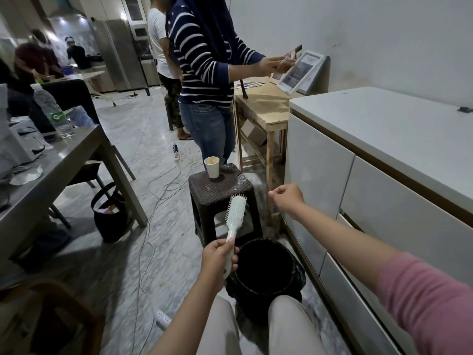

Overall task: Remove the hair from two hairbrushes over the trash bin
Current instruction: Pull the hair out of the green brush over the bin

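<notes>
Head view of a seated person working above a black trash bin (263, 267) that stands on the floor between the knees and a dark woven-pattern stool (221, 190). The left hand (218, 260) grips the lower handle of a pale green vented hairbrush (234, 221), fingers and thumb curled round it; the brush rises from the fist, tilted slightly to the right, its bristled head well above the hand and in front of the stool, while the handle's butt projects below the fingers at the bin's left rim. The right hand (286, 198) is held out farther forward and to the right, apart from the brush, beside the white cabinet (384, 175); its fingertips are pinched together, but whether any hair lies between them cannot be told. A paper cup (212, 167) stands on the stool top. A striped-sweater person (202, 60) stands behind.
</notes>
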Action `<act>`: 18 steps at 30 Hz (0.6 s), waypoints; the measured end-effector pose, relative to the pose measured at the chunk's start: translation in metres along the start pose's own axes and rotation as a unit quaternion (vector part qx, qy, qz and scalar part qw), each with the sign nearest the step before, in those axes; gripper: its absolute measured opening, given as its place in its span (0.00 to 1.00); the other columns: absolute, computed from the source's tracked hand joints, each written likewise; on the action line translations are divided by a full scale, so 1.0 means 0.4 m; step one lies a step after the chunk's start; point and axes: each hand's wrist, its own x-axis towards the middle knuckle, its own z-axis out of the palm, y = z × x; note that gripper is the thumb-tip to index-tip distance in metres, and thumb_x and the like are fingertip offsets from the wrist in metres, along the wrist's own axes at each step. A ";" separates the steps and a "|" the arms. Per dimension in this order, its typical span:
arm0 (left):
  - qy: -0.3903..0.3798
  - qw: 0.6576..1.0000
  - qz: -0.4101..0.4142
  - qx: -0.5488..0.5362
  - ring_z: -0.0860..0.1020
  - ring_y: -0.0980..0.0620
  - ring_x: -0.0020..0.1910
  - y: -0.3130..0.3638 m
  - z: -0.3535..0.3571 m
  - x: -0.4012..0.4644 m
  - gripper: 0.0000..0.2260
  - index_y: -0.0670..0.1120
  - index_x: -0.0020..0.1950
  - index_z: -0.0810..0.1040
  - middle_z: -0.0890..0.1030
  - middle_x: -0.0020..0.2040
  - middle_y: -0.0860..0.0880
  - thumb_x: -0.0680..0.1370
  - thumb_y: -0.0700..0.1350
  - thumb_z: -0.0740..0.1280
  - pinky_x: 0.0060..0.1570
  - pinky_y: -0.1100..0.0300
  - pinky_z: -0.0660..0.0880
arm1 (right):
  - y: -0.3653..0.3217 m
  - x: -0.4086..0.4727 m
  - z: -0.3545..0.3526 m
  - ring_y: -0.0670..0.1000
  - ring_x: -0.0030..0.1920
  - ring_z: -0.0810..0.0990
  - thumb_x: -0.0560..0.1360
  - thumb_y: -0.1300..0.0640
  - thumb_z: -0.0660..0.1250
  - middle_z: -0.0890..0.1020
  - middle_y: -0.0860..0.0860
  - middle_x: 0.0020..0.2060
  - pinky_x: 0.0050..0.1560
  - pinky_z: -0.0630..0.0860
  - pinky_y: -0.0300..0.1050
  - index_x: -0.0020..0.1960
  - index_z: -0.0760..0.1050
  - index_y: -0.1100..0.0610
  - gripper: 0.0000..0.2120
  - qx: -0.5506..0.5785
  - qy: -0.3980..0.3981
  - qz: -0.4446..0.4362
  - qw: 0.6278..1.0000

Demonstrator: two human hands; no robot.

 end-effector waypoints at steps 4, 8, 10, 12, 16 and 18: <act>0.003 1.000 0.007 -0.007 0.70 0.56 0.20 0.008 0.006 -0.004 0.05 0.39 0.44 0.73 0.75 0.34 0.43 0.80 0.38 0.64 0.19 0.65 0.67 | 0.001 -0.007 0.004 0.53 0.49 0.79 0.73 0.68 0.63 0.82 0.55 0.50 0.53 0.78 0.46 0.50 0.82 0.59 0.13 -0.035 -0.048 0.002 0.998; 0.014 1.000 0.009 -0.013 0.70 0.56 0.20 0.009 0.006 0.000 0.04 0.39 0.45 0.73 0.75 0.34 0.43 0.80 0.38 0.65 0.19 0.66 0.68 | 0.001 -0.017 0.009 0.53 0.42 0.80 0.70 0.71 0.60 0.79 0.55 0.59 0.37 0.75 0.44 0.62 0.78 0.54 0.25 -0.039 -0.122 -0.018 0.992; 0.018 1.000 0.012 -0.013 0.70 0.56 0.20 0.011 0.008 0.001 0.05 0.39 0.45 0.73 0.75 0.34 0.43 0.80 0.38 0.65 0.19 0.66 0.68 | 0.005 -0.015 0.015 0.53 0.55 0.81 0.70 0.69 0.67 0.77 0.55 0.64 0.50 0.79 0.48 0.55 0.82 0.54 0.17 -0.023 -0.110 -0.039 0.993; 0.019 1.000 0.013 -0.011 0.70 0.56 0.20 0.012 0.010 0.002 0.05 0.39 0.45 0.74 0.75 0.34 0.43 0.80 0.38 0.65 0.19 0.66 0.68 | 0.007 -0.015 0.020 0.51 0.58 0.80 0.68 0.63 0.74 0.83 0.54 0.55 0.60 0.76 0.50 0.42 0.84 0.54 0.06 -0.009 -0.066 -0.052 0.996; 0.023 1.000 0.020 -0.008 0.71 0.56 0.21 0.011 0.011 0.002 0.04 0.39 0.46 0.74 0.75 0.34 0.43 0.79 0.38 0.65 0.19 0.65 0.68 | 0.007 -0.019 0.028 0.52 0.46 0.82 0.67 0.59 0.76 0.82 0.50 0.36 0.54 0.79 0.49 0.33 0.78 0.53 0.08 -0.001 -0.018 -0.034 0.999; 0.024 0.999 0.023 -0.005 0.71 0.56 0.21 0.010 0.012 0.003 0.04 0.39 0.47 0.73 0.76 0.34 0.44 0.79 0.38 0.65 0.20 0.65 0.69 | 0.007 -0.023 0.038 0.52 0.44 0.83 0.70 0.57 0.74 0.83 0.51 0.36 0.53 0.80 0.50 0.35 0.78 0.54 0.07 -0.003 -0.029 -0.023 0.999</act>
